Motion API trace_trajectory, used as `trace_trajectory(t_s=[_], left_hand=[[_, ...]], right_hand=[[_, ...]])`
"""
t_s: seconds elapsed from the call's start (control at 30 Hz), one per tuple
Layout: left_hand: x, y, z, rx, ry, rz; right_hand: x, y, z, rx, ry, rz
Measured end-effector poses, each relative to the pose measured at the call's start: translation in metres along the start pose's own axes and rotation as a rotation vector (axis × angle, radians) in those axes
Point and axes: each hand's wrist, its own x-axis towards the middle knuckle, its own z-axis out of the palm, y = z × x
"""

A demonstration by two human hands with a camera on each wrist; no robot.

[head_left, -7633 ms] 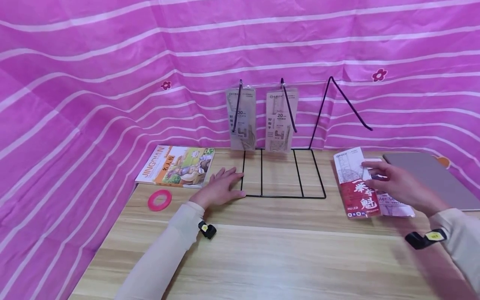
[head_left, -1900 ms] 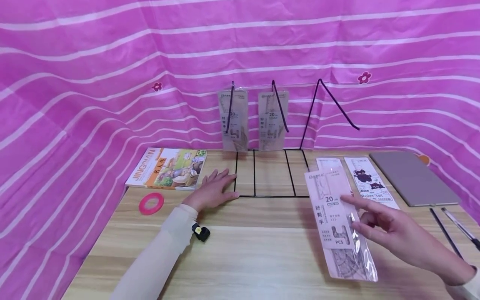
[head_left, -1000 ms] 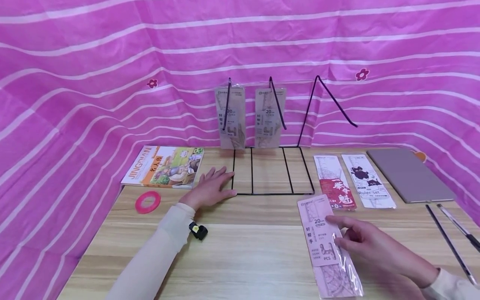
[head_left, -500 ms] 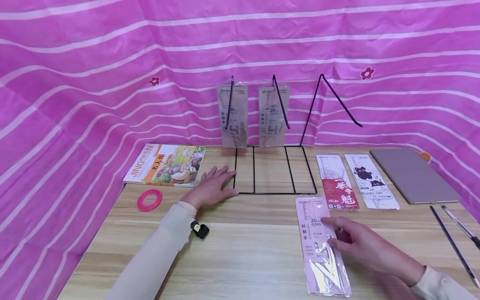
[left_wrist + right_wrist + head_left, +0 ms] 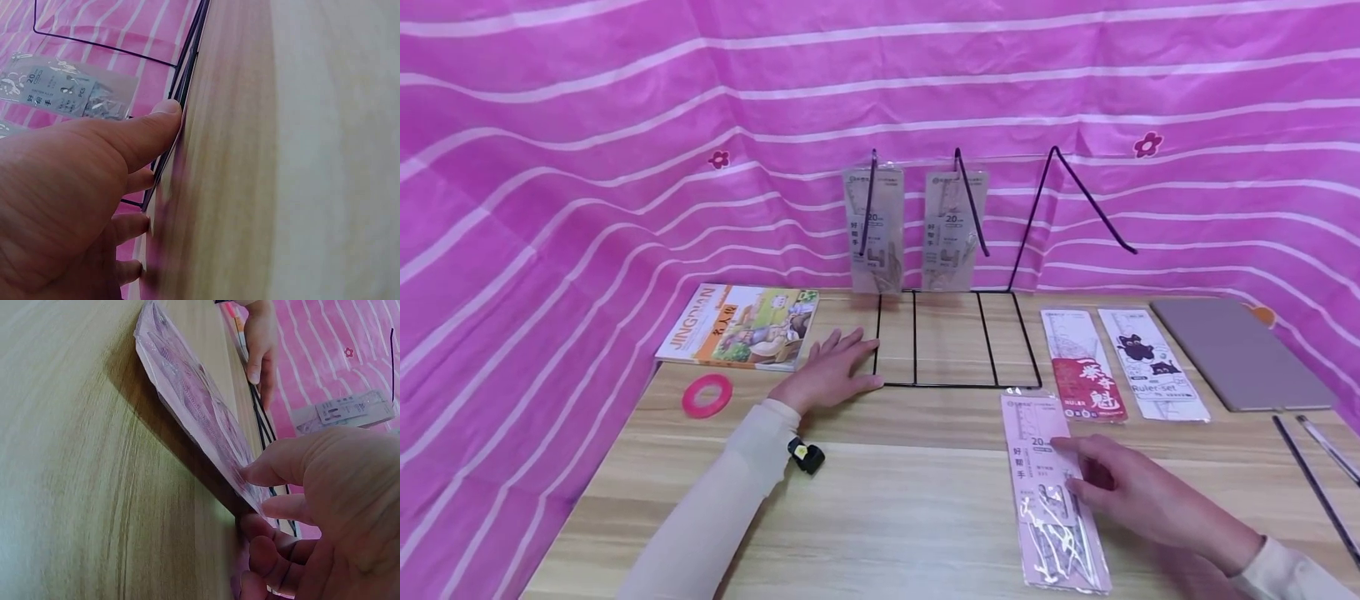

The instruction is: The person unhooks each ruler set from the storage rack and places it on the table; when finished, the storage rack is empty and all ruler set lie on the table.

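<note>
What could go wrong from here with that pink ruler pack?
The pink ruler pack could slip or swing, since the right hand pinches it at one side. The wire rack might shift if the left hand, touching its front corner, lets go. The bare hook juts forward and could snag the pack.

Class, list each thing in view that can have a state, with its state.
Pink ruler pack: pinched at one edge by the right hand
Wire rack: standing, right hook bare
Left hand: fingers spread, at the rack's base
Left ruler pack: hanging
Middle ruler pack: hanging
Red pack: lying flat
Cat pack: lying flat
Book: closed
Grey notebook: closed
Pink ring: lying flat
Pen: lying, partly out of frame
</note>
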Motion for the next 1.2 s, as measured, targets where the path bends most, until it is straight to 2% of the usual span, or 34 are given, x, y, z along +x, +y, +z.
trace_trajectory(t_s=[0.2,0.3,0.43,0.6,0.7,0.87,1.0,1.2], left_hand=[[0.001,0.0,0.001,0.0,-0.001,-0.001],[0.001,0.001,0.002,0.002,-0.002,0.0],[0.0,0.002,0.001,0.002,-0.003,-0.005],[0.0,0.002,0.001,-0.004,-0.002,-0.014],[0.0,0.001,0.001,-0.001,0.0,-0.01],[-0.001,0.001,0.001,-0.001,0.0,-0.008],[0.0,0.0,0.001,-0.003,-0.007,-0.012],[0.0,0.0,0.001,-0.002,-0.008,-0.019]], right_hand=[[-0.001,0.002,0.0,0.017,0.003,-0.024],[-0.002,0.002,-0.001,0.009,0.034,-0.061],[0.0,0.0,-0.005,-0.003,0.124,-0.15],[0.009,-0.008,-0.019,-0.034,0.249,-0.191],[0.017,-0.011,-0.026,-0.049,0.345,-0.245],[0.032,-0.016,-0.034,-0.015,0.459,-0.326],[0.047,-0.019,-0.039,0.005,0.489,-0.347],[0.078,-0.023,-0.048,0.01,0.462,-0.353]])
